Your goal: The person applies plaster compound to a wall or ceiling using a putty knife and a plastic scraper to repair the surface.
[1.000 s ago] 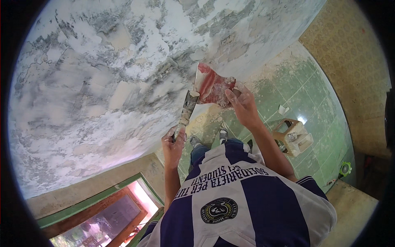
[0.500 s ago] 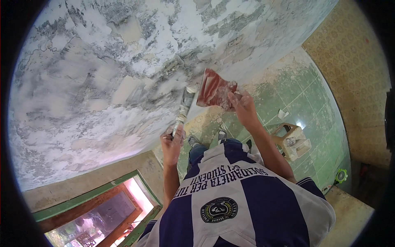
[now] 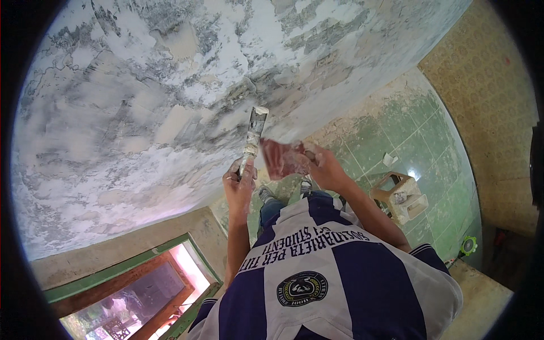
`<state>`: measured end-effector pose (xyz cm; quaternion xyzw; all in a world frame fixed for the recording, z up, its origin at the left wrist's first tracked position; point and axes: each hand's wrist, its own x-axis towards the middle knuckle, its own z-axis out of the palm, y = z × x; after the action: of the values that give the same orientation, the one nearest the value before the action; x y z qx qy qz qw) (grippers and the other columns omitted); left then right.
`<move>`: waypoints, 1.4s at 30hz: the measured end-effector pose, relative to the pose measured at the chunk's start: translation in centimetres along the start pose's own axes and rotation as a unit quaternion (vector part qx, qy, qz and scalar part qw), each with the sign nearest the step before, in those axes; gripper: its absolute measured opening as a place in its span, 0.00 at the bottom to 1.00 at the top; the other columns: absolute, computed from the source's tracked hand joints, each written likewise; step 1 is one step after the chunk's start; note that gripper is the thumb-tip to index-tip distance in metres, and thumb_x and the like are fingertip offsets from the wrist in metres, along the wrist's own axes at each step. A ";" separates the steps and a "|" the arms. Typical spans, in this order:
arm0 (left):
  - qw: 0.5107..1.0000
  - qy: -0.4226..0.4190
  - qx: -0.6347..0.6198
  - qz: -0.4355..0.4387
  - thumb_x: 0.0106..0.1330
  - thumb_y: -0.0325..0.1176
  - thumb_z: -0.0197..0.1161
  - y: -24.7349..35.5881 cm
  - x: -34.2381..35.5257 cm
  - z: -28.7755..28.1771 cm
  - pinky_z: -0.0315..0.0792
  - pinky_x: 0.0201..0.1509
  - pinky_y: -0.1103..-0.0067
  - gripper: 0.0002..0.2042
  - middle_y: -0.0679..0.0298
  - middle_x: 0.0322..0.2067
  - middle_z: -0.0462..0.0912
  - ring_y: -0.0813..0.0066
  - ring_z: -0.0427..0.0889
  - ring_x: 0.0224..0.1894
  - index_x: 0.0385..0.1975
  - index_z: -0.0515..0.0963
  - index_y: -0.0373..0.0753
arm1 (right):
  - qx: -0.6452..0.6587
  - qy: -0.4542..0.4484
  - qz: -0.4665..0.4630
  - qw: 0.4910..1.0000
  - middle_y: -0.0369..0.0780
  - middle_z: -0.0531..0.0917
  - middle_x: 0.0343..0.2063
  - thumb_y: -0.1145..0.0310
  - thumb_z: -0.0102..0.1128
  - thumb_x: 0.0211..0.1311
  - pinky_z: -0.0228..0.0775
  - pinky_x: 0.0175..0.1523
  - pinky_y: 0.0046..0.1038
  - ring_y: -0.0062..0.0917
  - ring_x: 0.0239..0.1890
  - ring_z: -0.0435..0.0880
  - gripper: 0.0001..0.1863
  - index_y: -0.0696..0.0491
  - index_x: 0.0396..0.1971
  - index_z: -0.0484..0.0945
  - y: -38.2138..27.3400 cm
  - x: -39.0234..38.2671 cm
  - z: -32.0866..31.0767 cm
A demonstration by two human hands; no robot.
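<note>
My left hand (image 3: 239, 180) is closed round the handle of a putty knife (image 3: 256, 126), its blade pointing up toward the wall with pale filler at the tip. In my right hand (image 3: 324, 166) is a dark red, wide flat spreader (image 3: 282, 160), smeared with pale filler and slightly blurred. The spreader's left edge lies close beside the putty knife; whether they touch I cannot tell. Both tools are in front of the patchy wall (image 3: 141, 113), which shows white, grey and beige areas of filler.
On the green tiled floor (image 3: 368, 136), dusty along the wall, stands a beige stool (image 3: 399, 195) with a pale tray (image 3: 416, 208) on it. A white scrap (image 3: 389, 159) lies nearby. A green-framed window (image 3: 136, 289) is at lower left, a tan patterned surface (image 3: 481, 85) at right.
My right hand has brought the red spreader down and left, close to the putty knife. My left hand has barely shifted; the putty knife now stands a little more upright and higher.
</note>
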<state>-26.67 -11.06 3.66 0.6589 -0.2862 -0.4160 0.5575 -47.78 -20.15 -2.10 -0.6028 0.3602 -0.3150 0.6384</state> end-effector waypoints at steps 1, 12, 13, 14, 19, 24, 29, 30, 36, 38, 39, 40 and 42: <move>1.000 0.000 0.000 0.000 0.69 0.34 0.63 -0.1 0.0 -0.1 0.56 0.19 0.87 0.09 0.73 0.21 0.74 0.91 0.64 0.18 0.40 0.78 0.34 | 0.002 0.019 0.023 1.000 0.35 0.82 0.37 0.69 0.57 0.69 0.67 0.35 0.18 0.12 0.33 0.74 0.18 0.61 0.55 0.71 0.1 -0.1 -0.1; 0.947 0.032 0.246 0.205 0.56 0.21 0.69 -3.6 1.4 -2.1 0.73 0.41 0.81 0.13 0.61 0.34 0.82 0.75 0.79 0.35 0.41 0.79 0.33 | 0.369 0.039 0.121 0.921 0.36 0.82 0.36 0.68 0.54 0.69 0.84 0.40 0.29 0.20 0.35 0.85 0.12 0.56 0.48 0.73 -2.7 0.2 -1.2; 0.947 0.033 0.246 0.204 0.56 0.21 0.69 -4.3 2.1 -3.1 0.73 0.41 0.81 0.13 0.61 0.34 0.82 0.75 0.79 0.35 0.41 0.79 0.33 | 0.374 0.037 0.129 0.918 0.38 0.83 0.36 0.68 0.54 0.70 0.84 0.41 0.29 0.22 0.35 0.85 0.12 0.57 0.48 0.73 -2.8 0.3 -1.1; 0.912 0.057 0.316 0.257 0.54 0.20 0.70 -4.9 2.7 -4.3 0.74 0.41 0.80 0.13 0.60 0.35 0.82 0.73 0.80 0.36 0.40 0.79 0.33 | 0.374 0.035 0.130 0.917 0.38 0.83 0.36 0.68 0.54 0.70 0.84 0.41 0.29 0.22 0.35 0.85 0.12 0.57 0.48 0.73 -2.7 0.3 -1.3; 0.913 0.119 0.317 0.228 0.51 0.18 0.70 -6.0 2.7 -6.9 0.75 0.42 0.77 0.12 0.58 0.38 0.81 0.65 0.80 0.37 0.36 0.81 0.34 | 0.381 0.079 0.109 0.915 0.37 0.82 0.36 0.69 0.53 0.70 0.83 0.46 0.33 0.24 0.38 0.85 0.10 0.56 0.46 0.73 -3.2 1.0 -2.5; 0.928 0.103 0.309 0.182 0.55 0.20 0.68 -7.0 1.6 -7.8 0.73 0.43 0.79 0.11 0.60 0.33 0.82 0.73 0.80 0.36 0.38 0.79 0.33 | 0.386 0.077 0.097 0.914 0.38 0.83 0.37 0.68 0.54 0.69 0.81 0.45 0.30 0.25 0.39 0.85 0.10 0.54 0.47 0.74 -1.1 3.7 -2.0; 0.956 0.113 0.233 0.138 0.59 0.23 0.67 -7.6 0.8 -7.5 0.72 0.43 0.81 0.09 0.61 0.32 0.83 0.79 0.79 0.35 0.38 0.78 0.32 | 0.375 0.057 0.086 0.921 0.38 0.85 0.39 0.67 0.57 0.68 0.80 0.43 0.26 0.25 0.40 0.86 0.11 0.54 0.47 0.76 -0.8 5.8 -0.3; 0.957 0.111 0.229 0.138 0.59 0.23 0.67 -7.8 0.9 -7.9 0.72 0.43 0.81 0.09 0.61 0.32 0.83 0.79 0.79 0.35 0.38 0.78 0.32 | 0.371 0.064 0.092 0.922 0.39 0.85 0.39 0.67 0.57 0.67 0.80 0.44 0.26 0.25 0.40 0.86 0.11 0.55 0.46 0.77 -0.6 6.1 0.0; 0.959 0.103 0.234 0.121 0.60 0.26 0.69 -8.0 1.8 -10.0 0.72 0.44 0.82 0.10 0.62 0.34 0.82 0.78 0.79 0.37 0.39 0.78 0.33 | 0.310 0.108 0.101 0.939 0.39 0.85 0.33 0.66 0.59 0.66 0.80 0.45 0.27 0.26 0.37 0.86 0.11 0.58 0.39 0.80 -2.1 7.5 1.3; 0.972 0.081 0.184 0.120 0.60 0.26 0.69 -8.4 2.4 -10.8 0.72 0.44 0.82 0.11 0.64 0.34 0.81 0.78 0.78 0.36 0.40 0.78 0.32 | 0.285 0.123 0.096 0.946 0.39 0.84 0.33 0.65 0.60 0.65 0.80 0.44 0.26 0.26 0.37 0.86 0.12 0.59 0.39 0.80 -2.9 8.5 1.9; 0.973 0.079 0.180 0.121 0.60 0.26 0.69 -8.6 2.7 -11.2 0.72 0.44 0.82 0.11 0.64 0.34 0.81 0.78 0.78 0.36 0.40 0.78 0.32 | 0.263 0.140 0.093 0.950 0.40 0.84 0.33 0.65 0.60 0.65 0.80 0.43 0.26 0.26 0.36 0.86 0.12 0.59 0.38 0.80 -3.4 9.4 2.3; 0.975 0.073 0.179 0.111 0.60 0.25 0.68 -8.8 2.9 -11.5 0.72 0.43 0.82 0.10 0.63 0.34 0.82 0.78 0.79 0.36 0.40 0.78 0.32 | 0.242 0.157 0.090 0.953 0.41 0.84 0.32 0.65 0.61 0.65 0.81 0.42 0.26 0.27 0.35 0.86 0.12 0.59 0.38 0.80 -4.1 10.2 2.5; 0.978 0.059 0.173 0.103 0.60 0.24 0.68 -9.0 3.3 -12.3 0.72 0.43 0.82 0.10 0.62 0.35 0.82 0.77 0.79 0.36 0.39 0.78 0.32 | 0.242 0.162 0.061 0.955 0.40 0.84 0.32 0.66 0.60 0.65 0.81 0.42 0.25 0.26 0.36 0.86 0.11 0.59 0.38 0.80 -5.8 11.7 2.7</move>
<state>-15.20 -5.77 -5.46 0.7359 -0.3865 -0.2612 0.4907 -39.04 -28.91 2.82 -0.3478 0.4084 -0.4465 0.7161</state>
